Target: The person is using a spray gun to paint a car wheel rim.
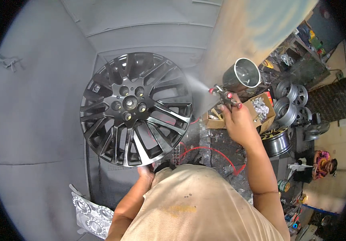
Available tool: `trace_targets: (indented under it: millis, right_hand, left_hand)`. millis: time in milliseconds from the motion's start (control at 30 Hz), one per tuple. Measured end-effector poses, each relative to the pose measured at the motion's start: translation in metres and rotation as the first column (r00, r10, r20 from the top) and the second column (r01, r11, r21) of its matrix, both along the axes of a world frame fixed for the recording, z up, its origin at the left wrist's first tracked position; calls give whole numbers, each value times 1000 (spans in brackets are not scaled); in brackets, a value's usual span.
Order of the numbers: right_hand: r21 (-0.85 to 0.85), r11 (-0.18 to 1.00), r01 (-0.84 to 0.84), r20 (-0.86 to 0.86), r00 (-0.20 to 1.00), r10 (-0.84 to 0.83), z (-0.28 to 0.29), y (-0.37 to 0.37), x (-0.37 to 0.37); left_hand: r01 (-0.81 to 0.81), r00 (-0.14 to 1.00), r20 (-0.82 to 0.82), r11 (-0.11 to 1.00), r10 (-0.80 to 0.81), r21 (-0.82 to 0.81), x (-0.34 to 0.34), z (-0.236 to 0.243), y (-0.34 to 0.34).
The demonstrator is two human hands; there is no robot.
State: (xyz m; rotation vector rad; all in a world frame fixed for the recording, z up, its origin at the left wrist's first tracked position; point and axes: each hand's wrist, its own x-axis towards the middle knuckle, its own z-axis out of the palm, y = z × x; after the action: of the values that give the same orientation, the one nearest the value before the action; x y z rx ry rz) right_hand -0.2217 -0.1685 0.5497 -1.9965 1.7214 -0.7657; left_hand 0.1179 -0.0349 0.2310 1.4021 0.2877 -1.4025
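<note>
The round, glossy black multi-spoked metal wheel (pixel 130 103) faces the camera, left of centre. At its near rim is the left hand (pixel 145 172), fingers hidden, its grip impossible to tell. Rightward, the right hand (pixel 239 120) wraps around a red-and-silver metal spray gun (pixel 225 96) emitting pale mist (pixel 199 84) wheelward.

Only spray mist (pixel 199 84) fills the gap between alloy wheel (pixel 130 103) and spray gun (pixel 226 97); cardboard boxes (pixel 216 124) and silver rims (pixel 286 113) crowd the right, a red hose (pixel 199 147) curving below.
</note>
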Motion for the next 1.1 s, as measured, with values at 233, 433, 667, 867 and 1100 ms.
trace_targets:
  millis: [233,433,667,867,1100]
  right_hand:
    - [5,995,96,-101,990,-95,2,-15,-8]
    - [-5,997,-79,-3,997,79,3,5,18]
    - [466,843,-269,420,906,57,40,24,53]
    - [-68,954,-291,94,950,297,-2,19,55]
    - [15,1000,-14,44,999,13,-6,21,23]
  left_hand:
    - [18,998,62,998,-14,-55,27,6,-6]
    - [-6,996,91,990,19,-139,56,3,-12]
    - [48,997,53,996,-52,72,17,-9,4]
    - [-43,985,-169,999,42,1,-5,-24,12]
    - [-8,999,-31,1000,8,23,2,5,3]
